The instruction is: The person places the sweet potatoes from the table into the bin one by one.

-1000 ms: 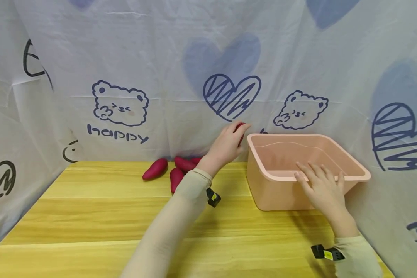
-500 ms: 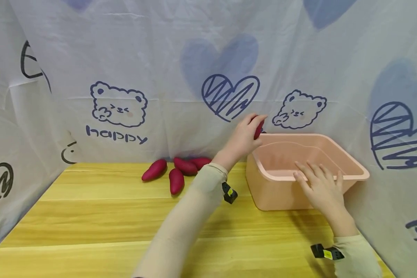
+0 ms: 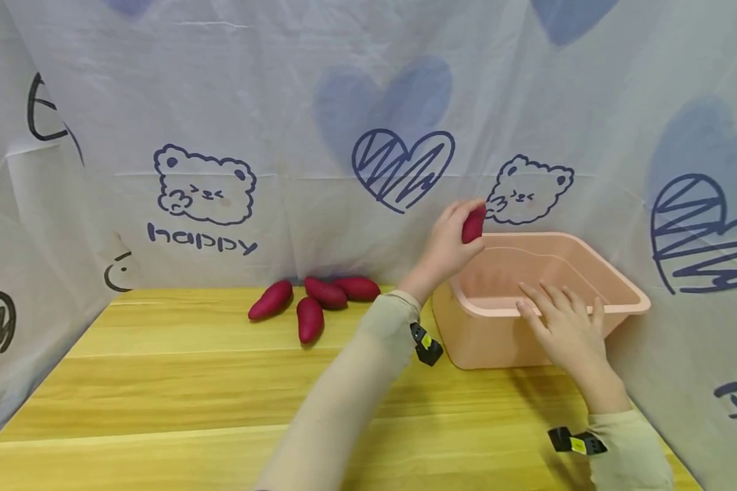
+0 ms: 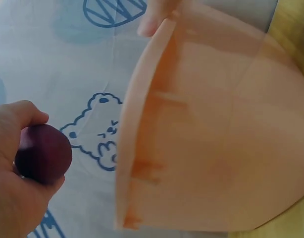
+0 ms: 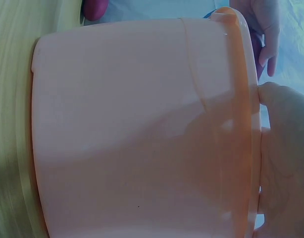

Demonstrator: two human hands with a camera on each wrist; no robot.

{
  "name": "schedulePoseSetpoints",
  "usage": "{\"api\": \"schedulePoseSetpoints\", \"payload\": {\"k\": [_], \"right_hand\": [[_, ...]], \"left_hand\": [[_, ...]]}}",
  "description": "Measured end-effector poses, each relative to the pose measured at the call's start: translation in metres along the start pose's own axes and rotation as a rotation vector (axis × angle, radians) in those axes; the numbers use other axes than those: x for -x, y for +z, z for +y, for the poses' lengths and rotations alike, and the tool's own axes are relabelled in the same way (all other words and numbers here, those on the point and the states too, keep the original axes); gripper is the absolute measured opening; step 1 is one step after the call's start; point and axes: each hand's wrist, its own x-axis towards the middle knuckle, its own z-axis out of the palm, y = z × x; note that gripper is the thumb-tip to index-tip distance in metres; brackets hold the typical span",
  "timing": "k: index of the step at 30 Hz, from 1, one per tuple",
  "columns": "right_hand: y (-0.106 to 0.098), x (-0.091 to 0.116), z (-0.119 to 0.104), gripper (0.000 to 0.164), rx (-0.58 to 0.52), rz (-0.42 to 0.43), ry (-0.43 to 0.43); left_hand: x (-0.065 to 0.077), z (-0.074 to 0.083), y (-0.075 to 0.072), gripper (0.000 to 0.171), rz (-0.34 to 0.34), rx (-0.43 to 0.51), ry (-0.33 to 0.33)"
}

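A red-purple sweet potato (image 3: 473, 224) is gripped between the thumb and fingers of my left hand (image 3: 447, 244), raised just above the left rim of a pink plastic tub (image 3: 497, 341). In the left wrist view the rounded end of this sweet potato (image 4: 47, 153) pokes out of the grip, beside the tub's rim (image 4: 129, 129). My right hand (image 3: 568, 334) rests on the tub's near rim with its fingers spread and reaching over the edge. The right wrist view shows that hand (image 5: 288, 144) along the rim, over the tub's outer wall (image 5: 122, 114).
Left of the tub, several sweet potatoes (image 3: 310, 320) lie in a loose group near the back edge of the wooden table (image 3: 160, 389). A pale printed cloth (image 3: 295, 88) hangs behind the table and along both sides.
My left hand has moved right with the sweet potato, from beside the tub to above its left rim. My right hand has stayed on the near rim.
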Motion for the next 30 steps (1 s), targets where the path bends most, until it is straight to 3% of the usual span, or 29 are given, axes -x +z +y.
{"api": "schedulePoseSetpoints", "payload": {"k": [10, 21, 30], "right_hand": [[-0.001, -0.003, -0.002, 0.059, 0.006, 0.002, 0.0], [0.001, -0.006, -0.004, 0.059, 0.012, -0.001, -0.006], [-0.001, -0.002, -0.003, 0.06, 0.033, -0.009, 0.01]], "left_hand": [[0.004, -0.004, 0.019, 0.057, -0.022, 0.101, -0.095], [0.01, -0.014, 0.035, 0.061, -0.033, 0.072, -0.102], [0.01, -0.016, 0.045, 0.059, -0.067, -0.004, -0.131]]}}
